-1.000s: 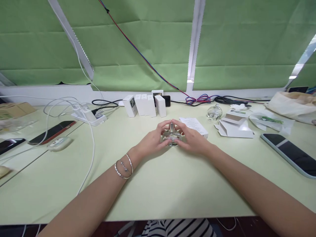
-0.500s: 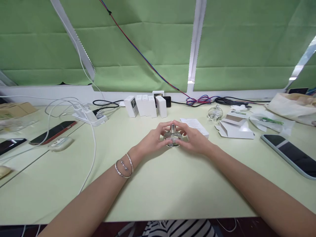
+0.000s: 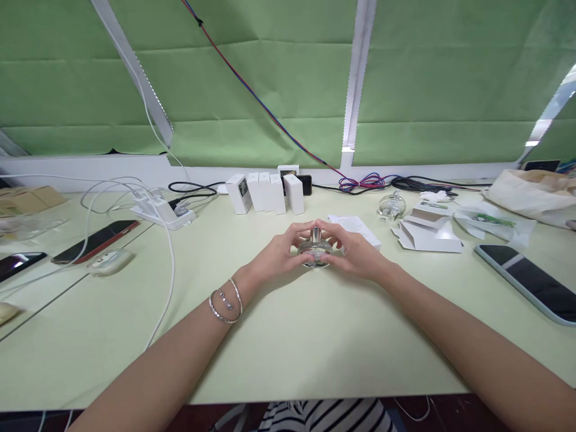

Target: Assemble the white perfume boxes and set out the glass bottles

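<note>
A small round clear glass bottle with a silver metal neck stands upright on the pale green table, between my hands. My left hand is curved round its left side, thumb on the front of the glass and fingers behind. On the opposite side, my right hand grips it in the same way. Both index fingertips meet near the silver neck. Just behind my right hand lies a white box with printed text, partly covered by that hand.
Several white boxes stand at the back. A glass vessel, an opened white carton and a phone are on the right. On the left are a power strip, white cables and a red-edged phone.
</note>
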The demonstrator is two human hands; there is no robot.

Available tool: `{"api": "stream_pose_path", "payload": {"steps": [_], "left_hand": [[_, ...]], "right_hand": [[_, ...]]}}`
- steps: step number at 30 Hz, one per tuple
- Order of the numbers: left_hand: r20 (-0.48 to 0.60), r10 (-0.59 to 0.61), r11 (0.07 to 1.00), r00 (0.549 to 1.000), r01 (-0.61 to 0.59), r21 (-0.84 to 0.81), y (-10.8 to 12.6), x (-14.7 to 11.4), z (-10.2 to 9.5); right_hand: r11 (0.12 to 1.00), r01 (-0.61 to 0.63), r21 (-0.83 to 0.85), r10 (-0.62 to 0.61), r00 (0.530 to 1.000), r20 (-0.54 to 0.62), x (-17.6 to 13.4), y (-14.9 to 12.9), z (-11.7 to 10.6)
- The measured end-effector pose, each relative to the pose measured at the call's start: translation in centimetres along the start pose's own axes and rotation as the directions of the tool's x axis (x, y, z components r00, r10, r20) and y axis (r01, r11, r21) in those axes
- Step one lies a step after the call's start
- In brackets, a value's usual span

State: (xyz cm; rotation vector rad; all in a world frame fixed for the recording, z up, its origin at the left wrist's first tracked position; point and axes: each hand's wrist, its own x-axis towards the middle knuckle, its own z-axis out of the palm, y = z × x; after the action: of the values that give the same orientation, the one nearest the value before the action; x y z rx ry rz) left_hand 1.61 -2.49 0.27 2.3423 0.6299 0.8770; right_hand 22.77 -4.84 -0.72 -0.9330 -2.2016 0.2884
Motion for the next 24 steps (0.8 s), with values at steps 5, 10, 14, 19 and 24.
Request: {"api": "stream_pose_path", "payload": {"steps": [5,10,14,19,24], "left_hand": [[-0.008,-0.004,1.0,1.0,0.004,-0.001,0.08,-0.02,0.0],[-0.014,-0.042,0.999,0.999,0.042,0.026,0.1,-0.01,-0.02],[-0.016,-0.021,0.999,1.0,0.022,0.036,0.03,0.0,-0.05],[-0.033,-0.024,0.998,0.999,0.026,0.054,-0.07,-0.06,-0.02],[-0.033,-0.034,0.997,0.999,0.036,0.063,0.06,-0.09,0.02]], "right_hand": [[1.0,0.014,0.006,-0.014,1.0,-0.006,0.02,0.11,0.0],[1.0,0.018,0.021,-0.018,1.0,-0.009,0.06,0.02,-0.04],[1.0,0.017,0.022,-0.017,1.0,-0.006,0.07,0.03,-0.01],[1.0,0.005,0.003,-0.005,1.0,-0.006,0.04,0.22,0.09],[1.0,0.009,-0.006,-0.009,1.0,-0.006,0.08,0.12,0.0]]}}
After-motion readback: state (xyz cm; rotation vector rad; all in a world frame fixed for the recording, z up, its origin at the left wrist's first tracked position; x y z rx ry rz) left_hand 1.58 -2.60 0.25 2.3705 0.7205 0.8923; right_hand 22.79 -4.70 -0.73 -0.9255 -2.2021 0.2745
